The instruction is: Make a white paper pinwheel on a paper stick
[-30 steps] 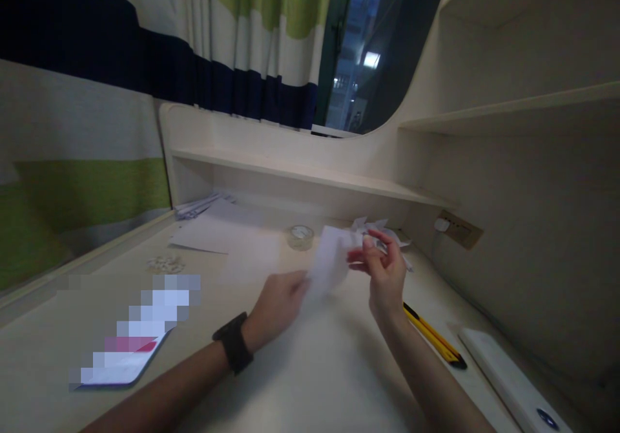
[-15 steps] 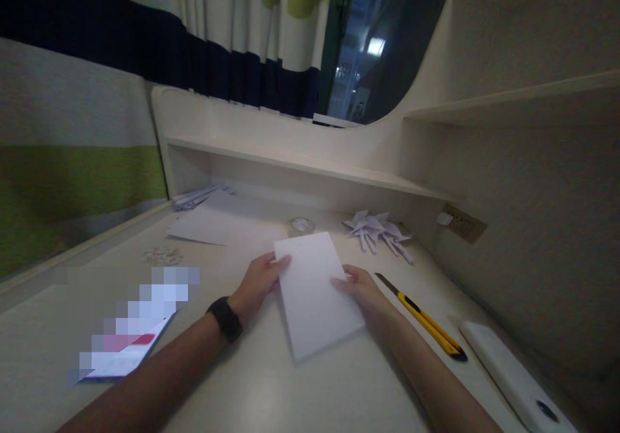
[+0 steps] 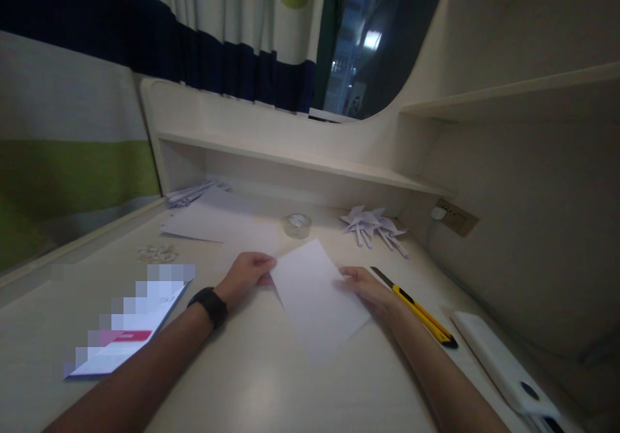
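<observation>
at a cream desk (image 3: 252, 381), a left hand (image 3: 247, 276) pinches the near-left edge of a white sheet of paper (image 3: 317, 294) lying flat on the desktop while the right hand (image 3: 363, 285) rests open-fingered on its right edge, a yellow utility knife (image 3: 416, 307) just beside it.

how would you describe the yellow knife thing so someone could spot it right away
Start at the pale desk and find the white sheet held at its edges by both hands. Just past the right hand, toward the wall, lies a slim utility knife, pointing diagonally. Its yellow and black body makes it the only brightly coloured thing among white paper items.
</observation>
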Motion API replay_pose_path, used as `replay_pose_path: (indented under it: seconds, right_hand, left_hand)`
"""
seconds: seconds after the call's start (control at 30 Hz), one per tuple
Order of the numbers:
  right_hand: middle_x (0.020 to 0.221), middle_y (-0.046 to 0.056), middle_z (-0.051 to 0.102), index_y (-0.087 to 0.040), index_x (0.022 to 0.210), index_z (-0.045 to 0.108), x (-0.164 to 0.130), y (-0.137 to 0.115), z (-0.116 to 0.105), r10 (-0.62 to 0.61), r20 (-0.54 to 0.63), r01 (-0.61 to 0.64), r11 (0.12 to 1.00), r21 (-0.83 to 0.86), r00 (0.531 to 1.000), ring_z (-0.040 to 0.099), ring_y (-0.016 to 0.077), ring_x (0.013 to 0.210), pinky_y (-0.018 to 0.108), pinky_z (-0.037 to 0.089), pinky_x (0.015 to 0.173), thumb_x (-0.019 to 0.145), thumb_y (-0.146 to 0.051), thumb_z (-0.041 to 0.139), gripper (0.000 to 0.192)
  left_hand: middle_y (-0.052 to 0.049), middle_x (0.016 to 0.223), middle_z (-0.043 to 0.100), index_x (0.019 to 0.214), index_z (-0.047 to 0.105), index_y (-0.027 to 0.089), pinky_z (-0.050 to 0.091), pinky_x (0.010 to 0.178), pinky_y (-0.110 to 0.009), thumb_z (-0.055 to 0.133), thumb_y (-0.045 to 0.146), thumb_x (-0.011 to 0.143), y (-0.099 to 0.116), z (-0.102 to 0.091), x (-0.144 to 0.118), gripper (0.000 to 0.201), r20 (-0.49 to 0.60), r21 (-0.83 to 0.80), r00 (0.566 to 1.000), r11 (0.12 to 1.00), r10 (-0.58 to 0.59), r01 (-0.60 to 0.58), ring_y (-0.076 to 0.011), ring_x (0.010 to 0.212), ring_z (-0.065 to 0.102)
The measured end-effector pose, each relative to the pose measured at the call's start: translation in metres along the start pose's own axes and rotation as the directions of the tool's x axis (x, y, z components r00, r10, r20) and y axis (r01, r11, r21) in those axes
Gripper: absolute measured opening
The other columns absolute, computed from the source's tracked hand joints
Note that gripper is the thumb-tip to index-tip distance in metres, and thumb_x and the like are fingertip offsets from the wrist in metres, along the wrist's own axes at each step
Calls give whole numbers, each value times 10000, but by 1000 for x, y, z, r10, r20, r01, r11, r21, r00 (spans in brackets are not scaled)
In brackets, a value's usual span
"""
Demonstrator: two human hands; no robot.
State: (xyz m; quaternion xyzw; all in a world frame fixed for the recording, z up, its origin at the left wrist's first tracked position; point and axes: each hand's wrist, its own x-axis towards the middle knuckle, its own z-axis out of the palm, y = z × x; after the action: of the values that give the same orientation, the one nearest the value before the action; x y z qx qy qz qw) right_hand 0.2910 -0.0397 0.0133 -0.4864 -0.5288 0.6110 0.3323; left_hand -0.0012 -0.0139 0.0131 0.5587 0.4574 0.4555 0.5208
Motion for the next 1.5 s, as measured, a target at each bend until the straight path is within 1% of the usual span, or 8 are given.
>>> replay_pose_path:
  seconds: [0.07, 0.17, 0.37, 0.67, 0.9, 1.03, 1.13, 1.5]
  right_hand:
    - [846, 80, 726, -140, 1032, 616, -1, 0, 0, -38, 20, 37, 998, 41, 999, 690, 212, 689, 310, 535, 611, 661, -347, 763, 450]
    - [820, 74, 727, -140, 1032, 617, -2, 0, 1, -39, -47, 42, 996, 73, 998, 688, 209, 660, 312, 537, 602, 638, -326, 778, 464]
    - [868, 77, 725, -137, 1027, 629, -1, -1, -6, -29, -16, 31, 990, 134, 999, 687, 196, 686, 293, 535, 617, 653, -290, 771, 428]
    - [941, 99, 720, -127, 1117, 636, -4, 0, -15, -19, 64, 9, 988, 152, 998, 680, 189, 685, 273, 517, 607, 618, -254, 783, 536]
    - [912, 75, 724, -141, 1117, 650, -5, -3, -15, -29, 74, 17, 987, 162, 997, 668, 164, 658, 245, 497, 591, 641, -226, 765, 497]
    - [1015, 73, 702, -188, 1206, 591, -9, -6, -8, -74, 162, 44, 983, 180, 984, 672, 170, 734, 261, 505, 641, 681, -240, 750, 551]
    - [974, 75, 708, -166, 1178, 611, -11, -7, -4, -55, 211, 25, 990, 140, 976, 667, 171, 721, 262, 500, 639, 679, -258, 754, 527]
    - [809, 26, 721, -176, 1073, 692, -7, -10, -5, 13, 57, -16, 998, 64, 998, 587, 105, 552, 213, 406, 524, 623, -221, 733, 454]
  left_hand:
    - [-88, 749, 693, 711, 692, 104, 530, 696, -336, 690, 380, 686, 1, -1, -1, 277, 85, -43, 996, 999, -9, 13, -194, 699, 642]
    - [-97, 817, 706, 785, 702, 109, 518, 784, -362, 720, 375, 678, 1, -2, -2, 288, 206, -104, 978, 993, -29, 52, -209, 786, 651]
    - [-85, 749, 690, 707, 675, 110, 531, 704, -357, 743, 373, 659, 2, -5, -4, 276, 195, -41, 980, 998, -48, 57, -188, 667, 629]
    - [-96, 781, 692, 851, 678, 91, 517, 673, -330, 731, 327, 692, 3, -13, 0, 289, 338, -6, 937, 995, -88, 96, -187, 673, 637]
    - [-120, 958, 699, 989, 651, 123, 510, 787, -355, 719, 303, 713, 1, -15, 1, 337, 332, -94, 941, 990, -66, 102, -215, 830, 662]
    - [-133, 1021, 687, 1014, 647, 117, 496, 840, -375, 709, 278, 726, -1, -16, 3, 336, 323, -139, 945, 985, -53, 103, -227, 883, 656]
    - [-132, 1006, 691, 990, 657, 114, 499, 834, -376, 710, 269, 727, -4, -18, 5, 310, 307, -157, 951, 984, -31, 82, -232, 880, 657]
    - [-126, 954, 693, 1017, 625, 134, 521, 806, -382, 738, 257, 702, -18, -16, 12, 357, 190, -232, 982, 971, -6, 51, -231, 842, 670]
